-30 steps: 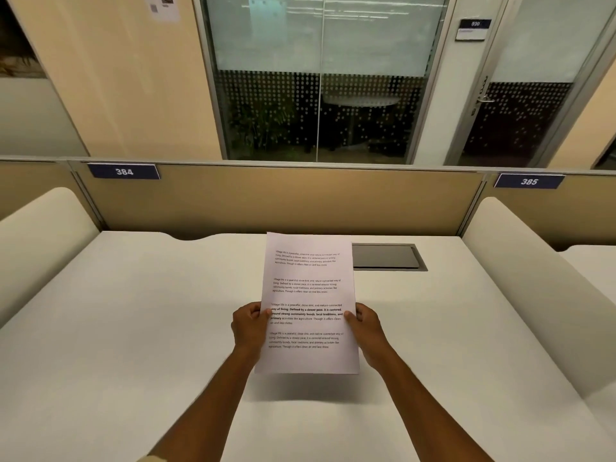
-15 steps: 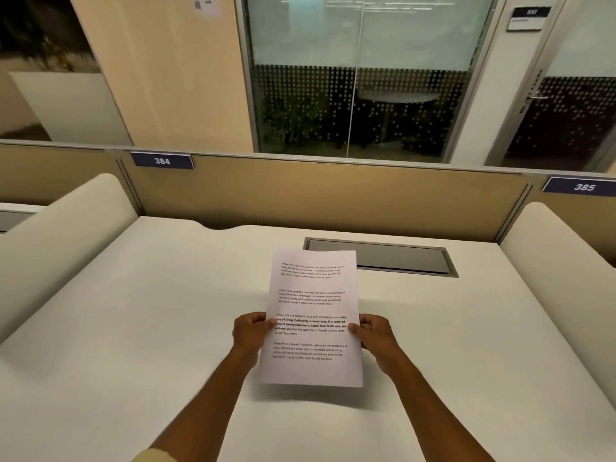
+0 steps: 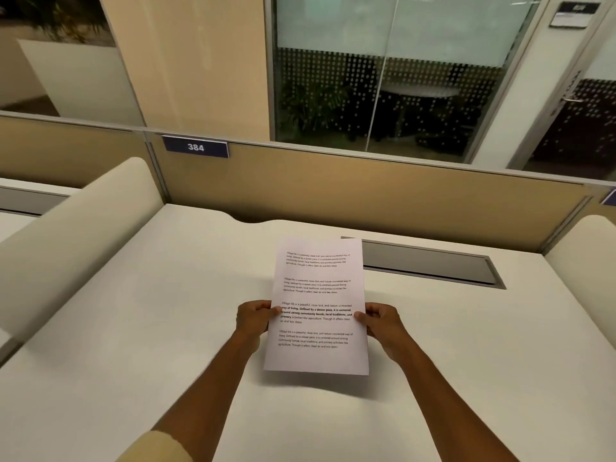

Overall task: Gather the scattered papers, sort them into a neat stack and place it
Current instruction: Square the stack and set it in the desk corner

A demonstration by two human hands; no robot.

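White tabletop (image 3: 166,328) below; my left hand (image 3: 255,316) and right hand (image 3: 380,320) pinch the gathered papers (image 3: 318,305); next I'd set them down squarely.

Warm, even light from overhead falls on my white desk top (image 3: 133,328); a soft shadow lies under my printed paper sheet (image 3: 318,308). Edges bow, wide-angle; the left side looks smeared, perhaps motion blur.
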